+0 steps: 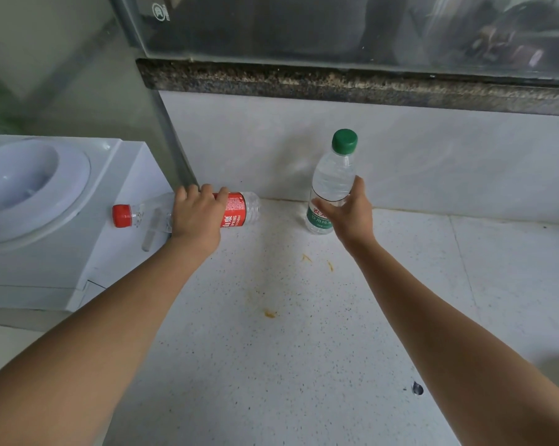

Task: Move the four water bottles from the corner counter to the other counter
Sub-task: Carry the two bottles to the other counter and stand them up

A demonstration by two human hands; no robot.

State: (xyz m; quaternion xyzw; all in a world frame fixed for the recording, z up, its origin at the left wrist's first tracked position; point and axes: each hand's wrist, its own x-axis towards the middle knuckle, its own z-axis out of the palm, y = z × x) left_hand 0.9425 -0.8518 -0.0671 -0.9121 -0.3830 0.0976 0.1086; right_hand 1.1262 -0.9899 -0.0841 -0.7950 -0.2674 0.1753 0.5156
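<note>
A clear bottle with a red cap and red label (239,209) lies sideways, cap pointing left, at the back left of the white speckled counter (271,349). My left hand (198,217) is curled over its middle and grips it. A clear bottle with a green cap and green label (332,175) stands upright near the back wall. My right hand (349,214) wraps around its lower body from the right, thumb up along the side. No other bottles are in view.
A white water dispenser top (46,201) with a round basin stands at the left, touching the lying bottle's neck end. A dark granite ledge (336,82) and a glass tank sit above the white back wall. Orange stains mark the counter's middle.
</note>
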